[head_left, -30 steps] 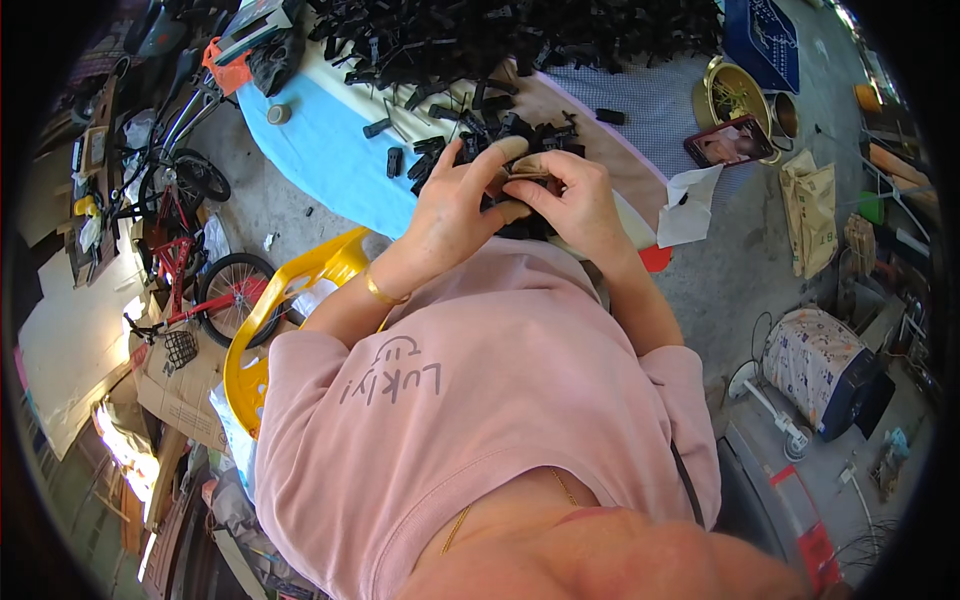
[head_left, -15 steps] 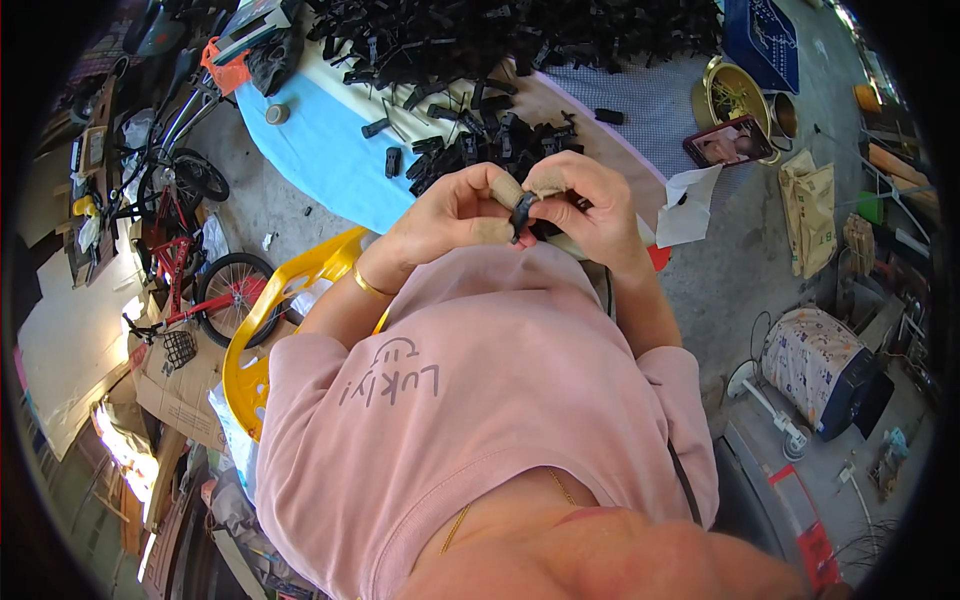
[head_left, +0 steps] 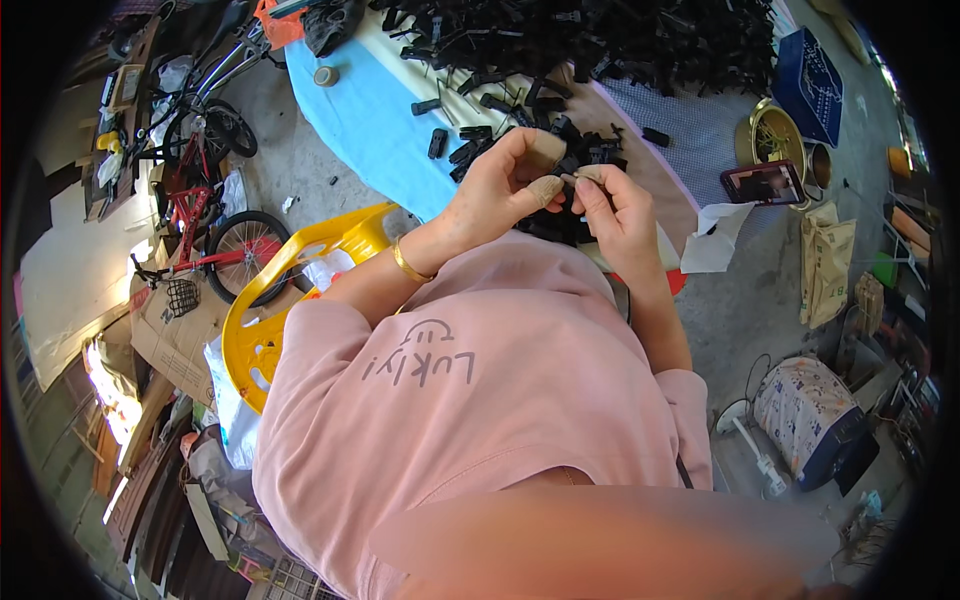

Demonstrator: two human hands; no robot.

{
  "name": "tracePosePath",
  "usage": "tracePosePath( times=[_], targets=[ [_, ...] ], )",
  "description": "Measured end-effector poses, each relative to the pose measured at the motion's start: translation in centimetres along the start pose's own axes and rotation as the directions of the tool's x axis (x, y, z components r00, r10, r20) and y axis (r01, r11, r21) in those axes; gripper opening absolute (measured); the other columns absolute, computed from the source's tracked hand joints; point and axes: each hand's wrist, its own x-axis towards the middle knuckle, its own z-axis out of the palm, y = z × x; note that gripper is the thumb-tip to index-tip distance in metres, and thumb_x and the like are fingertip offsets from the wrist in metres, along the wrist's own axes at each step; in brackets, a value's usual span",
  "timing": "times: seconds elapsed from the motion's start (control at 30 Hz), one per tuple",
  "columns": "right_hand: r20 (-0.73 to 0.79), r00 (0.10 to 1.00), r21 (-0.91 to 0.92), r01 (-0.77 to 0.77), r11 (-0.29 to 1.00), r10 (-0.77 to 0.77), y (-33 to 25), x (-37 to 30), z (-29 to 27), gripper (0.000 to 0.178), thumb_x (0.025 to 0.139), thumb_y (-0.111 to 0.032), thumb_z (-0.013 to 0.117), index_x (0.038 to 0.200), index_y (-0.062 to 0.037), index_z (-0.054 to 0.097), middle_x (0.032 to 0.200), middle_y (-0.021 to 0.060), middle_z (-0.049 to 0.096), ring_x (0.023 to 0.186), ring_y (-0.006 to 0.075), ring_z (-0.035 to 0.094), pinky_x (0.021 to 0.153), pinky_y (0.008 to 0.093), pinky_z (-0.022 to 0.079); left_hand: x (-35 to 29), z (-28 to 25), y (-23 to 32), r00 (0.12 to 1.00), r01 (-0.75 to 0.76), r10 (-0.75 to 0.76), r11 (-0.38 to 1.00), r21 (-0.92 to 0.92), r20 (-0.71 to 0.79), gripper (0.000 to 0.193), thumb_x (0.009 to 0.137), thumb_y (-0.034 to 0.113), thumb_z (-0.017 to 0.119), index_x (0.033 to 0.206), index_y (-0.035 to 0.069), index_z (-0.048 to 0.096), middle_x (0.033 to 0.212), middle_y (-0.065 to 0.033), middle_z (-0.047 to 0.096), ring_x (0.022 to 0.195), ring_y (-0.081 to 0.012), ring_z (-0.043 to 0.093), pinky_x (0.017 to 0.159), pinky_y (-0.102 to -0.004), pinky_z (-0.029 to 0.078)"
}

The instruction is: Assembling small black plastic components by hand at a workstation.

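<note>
My left hand (head_left: 505, 185) is closed in a pinch, with tan coverings on its thumb and forefinger. Against it, my right hand (head_left: 620, 210) pinches with thumb and a covered forefinger. Between the meeting fingertips is a small black plastic part (head_left: 569, 166), mostly hidden and hard to separate from the dark parts behind. Beyond the hands, several similar black parts (head_left: 480, 150) lie loose on the cloth, and a large heap of them (head_left: 600, 45) spreads farther back.
A yellow plastic chair (head_left: 235, 350) stands at my left, near a red bicycle (head_left: 205, 258). To the right are a phone (head_left: 762, 184) leaning by a gold-coloured pot (head_left: 750, 130), a white sheet of paper (head_left: 715, 240), a blue box (head_left: 808, 85) and a brown paper bag (head_left: 825, 260).
The whole view has shifted, so the surroundings appear farther right. My hands have moved slightly away from my body and turned, and the black part between them is less visible.
</note>
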Motion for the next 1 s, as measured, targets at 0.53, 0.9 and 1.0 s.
tracePosePath(
  times=[0.53,0.9,1.0],
  targets=[
    [0.073,0.985,-0.069,-0.153,0.986,0.158,1.5,0.7,0.7,0.014,0.087,-0.013,0.053,0.084,-0.0003,0.06,0.06,-0.0018,0.053,0.052,0.0038,0.045,0.047,0.0191,0.035,0.0,-0.6,-2.3,0.87,-0.387,0.493,0.664,0.64,0.015,0.026,0.072,-0.003,0.066,0.096,0.001,0.058,0.083,-0.0096,0.055,0.072,-0.0156,0.056,0.068,-0.0242,0.048],
    [-0.023,0.996,-0.235,-0.091,0.968,0.089,2.7,0.4,0.2,0.016,0.084,-0.015,0.059,0.088,0.0003,0.061,0.061,0.0026,0.056,0.055,0.0064,0.049,0.052,0.0205,0.039,7.2,-9.5,-7.9,0.923,-0.137,0.386,0.328,0.935,0.0,0.037,0.072,0.003,0.057,0.108,0.007,0.053,0.1,-0.0105,0.058,0.091,-0.0301,0.053,0.079,-0.0346,0.045],
    [-0.002,0.999,-0.293,-0.032,0.956,0.033,1.9,0.4,0.5,0.017,0.082,-0.015,0.06,0.088,0.0004,0.061,0.064,0.0044,0.058,0.056,0.007,0.05,0.052,0.0211,0.04,8.5,-10.9,-9.3,0.933,-0.144,0.341,0.056,0.988,0.116,0.036,0.069,0.0,0.055,0.103,0.008,0.055,0.097,-0.0096,0.057,0.093,-0.0304,0.05,0.081,-0.0354,0.044]
  ],
)
